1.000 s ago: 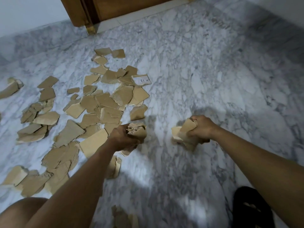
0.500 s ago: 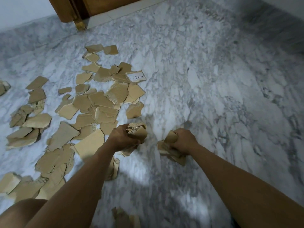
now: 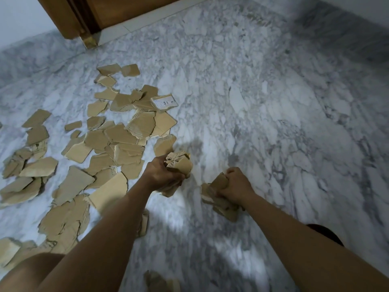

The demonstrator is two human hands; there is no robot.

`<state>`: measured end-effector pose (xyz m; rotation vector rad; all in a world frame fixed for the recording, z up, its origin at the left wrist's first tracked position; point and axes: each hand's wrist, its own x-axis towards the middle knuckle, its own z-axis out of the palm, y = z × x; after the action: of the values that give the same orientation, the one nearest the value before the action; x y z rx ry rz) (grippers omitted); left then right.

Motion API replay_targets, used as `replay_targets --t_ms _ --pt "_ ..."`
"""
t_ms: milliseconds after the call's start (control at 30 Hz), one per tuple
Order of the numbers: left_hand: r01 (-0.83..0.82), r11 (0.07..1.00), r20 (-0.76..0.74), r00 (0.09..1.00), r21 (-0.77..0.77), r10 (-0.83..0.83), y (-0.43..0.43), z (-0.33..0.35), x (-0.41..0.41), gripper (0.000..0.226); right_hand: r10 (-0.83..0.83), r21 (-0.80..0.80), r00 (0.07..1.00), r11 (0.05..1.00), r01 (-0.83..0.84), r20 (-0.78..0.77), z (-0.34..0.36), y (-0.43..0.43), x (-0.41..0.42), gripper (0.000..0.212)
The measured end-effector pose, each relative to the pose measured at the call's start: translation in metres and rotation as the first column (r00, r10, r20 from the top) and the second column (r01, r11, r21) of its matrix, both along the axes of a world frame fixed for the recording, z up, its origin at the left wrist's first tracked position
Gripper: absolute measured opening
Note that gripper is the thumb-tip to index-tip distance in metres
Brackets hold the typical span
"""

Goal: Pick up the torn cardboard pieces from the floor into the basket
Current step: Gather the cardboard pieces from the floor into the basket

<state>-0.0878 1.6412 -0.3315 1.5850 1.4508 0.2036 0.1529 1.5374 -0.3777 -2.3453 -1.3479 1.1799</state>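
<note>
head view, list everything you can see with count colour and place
loose cardboard pieces: dozens, too many to count, tan, scattered over the left half of the floor
labelled piece: one, tan with a white printed label, at the right edge of the scatter
held bundles: two, tan, one wad in the left hand, one wad in the right
floor: one, white and grey marble, bare on the right half
wooden door and frame: one, brown, top left
dark object: one, black, behind the right forearm, cannot tell what it is
basket: none in view
left hand: closed on its wad
right hand: closed on its wad
</note>
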Motion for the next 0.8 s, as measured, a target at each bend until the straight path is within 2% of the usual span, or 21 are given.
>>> replay_targets --t_ms 67,100,200,333,400,500,600,633,700,767,800 --pt "0.005 1.0 -0.002 1.0 -0.013 -0.005 -0.001 -0.002 0.005 0.062 -0.032 -0.034 0.999 0.999 0.032 -0.016 0.001 0.002 -0.003 0.023" --pt "0.005 1.0 -0.003 1.0 -0.02 -0.005 -0.001 -0.003 0.007 0.058 -0.038 -0.068 0.999 0.997 0.037 -0.011 0.001 0.004 -0.004 0.019" --pt "0.0 0.999 0.018 1.0 -0.042 0.001 -0.002 -0.006 0.013 0.062 -0.068 -0.133 0.997 0.989 0.065 -0.019 0.004 0.009 -0.002 0.024" --pt "-0.005 0.996 0.062 0.998 -0.091 0.011 0.0 -0.008 0.02 0.064 -0.12 -0.118 0.981 0.988 0.103 -0.152 0.017 0.009 0.013 0.024" --pt "0.005 0.993 0.1 0.995 -0.117 0.007 0.004 -0.002 0.033 0.058 -0.178 -0.066 0.951 0.984 0.167 -0.253 0.036 0.008 0.032 0.022" --pt "0.061 0.99 0.166 0.985 -0.126 -0.04 0.013 0.015 0.076 0.041 -0.324 -0.03 0.864 0.94 0.339 -0.386 0.074 -0.001 0.071 0.035" --pt "0.186 0.972 0.301 0.944 -0.141 -0.136 0.014 0.042 0.141 0.04 -0.466 0.031 0.723 0.83 0.557 -0.51 0.109 -0.023 0.116 0.059" --pt "0.214 0.966 0.34 0.928 -0.144 -0.155 0.012 0.051 0.162 0.041 -0.492 0.054 0.674 0.785 0.618 -0.551 0.118 -0.031 0.128 0.059" --pt "0.302 0.941 0.39 0.893 -0.151 -0.224 -0.003 0.076 0.217 0.04 -0.56 0.102 0.548 0.636 0.765 -0.621 0.141 -0.064 0.158 0.056" --pt "0.358 0.921 0.42 0.867 -0.151 -0.268 -0.022 0.1 0.263 0.036 -0.595 0.122 0.449 0.507 0.853 -0.667 0.163 -0.096 0.178 0.051" --pt "0.393 0.907 0.433 0.851 -0.153 -0.295 -0.035 0.113 0.287 0.042 -0.604 0.131 0.397 0.435 0.891 -0.691 0.174 -0.114 0.188 0.048"
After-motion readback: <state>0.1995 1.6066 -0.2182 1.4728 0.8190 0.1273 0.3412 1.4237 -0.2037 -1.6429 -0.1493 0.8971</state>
